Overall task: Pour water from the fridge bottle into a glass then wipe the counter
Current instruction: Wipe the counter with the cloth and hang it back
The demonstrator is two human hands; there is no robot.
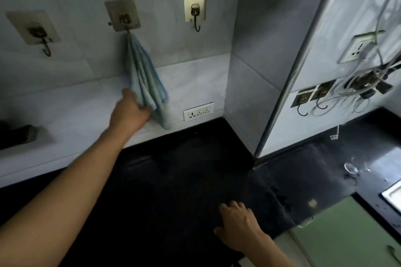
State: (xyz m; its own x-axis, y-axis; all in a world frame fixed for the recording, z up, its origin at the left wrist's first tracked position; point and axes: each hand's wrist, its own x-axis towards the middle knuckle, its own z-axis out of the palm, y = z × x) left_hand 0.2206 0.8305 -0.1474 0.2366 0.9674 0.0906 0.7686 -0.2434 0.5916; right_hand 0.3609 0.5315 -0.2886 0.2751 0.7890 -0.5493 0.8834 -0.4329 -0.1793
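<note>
Where the left hand (132, 112) gripped: low on a blue cloth (143, 76), thumb on the near side and fingers curled round the bunched folds.
Cloth: hung from the middle hook (124, 18) straight above the grip; its tail dropped just below and right of the fingers, ending close above the counter (173, 180).
Left arm: stretched bare from the lower left, over the dark counter, to the pale wall.
Right hand (236, 225): lay palm down on the counter, well below and right of the grip, near the front edge, fingers spread loosely and holding nothing.
Neighbouring hooks: one adhesive hook (42, 37) up and left of the grip, another hook (195, 15) up and right, both bare.
Wall socket (198, 111): white, level with the grip and just right of the cloth's tail; its markings were too blurred to read.
Glass (351, 168): a clear, blurred shape standing on the counter far right of the grip, past the wall corner.
Cables (364, 84): a tangle on the far right wall, beneath a second socket (358, 49).
Cabinet front (347, 234): green, below the counter edge, right of the resting hand.
</note>
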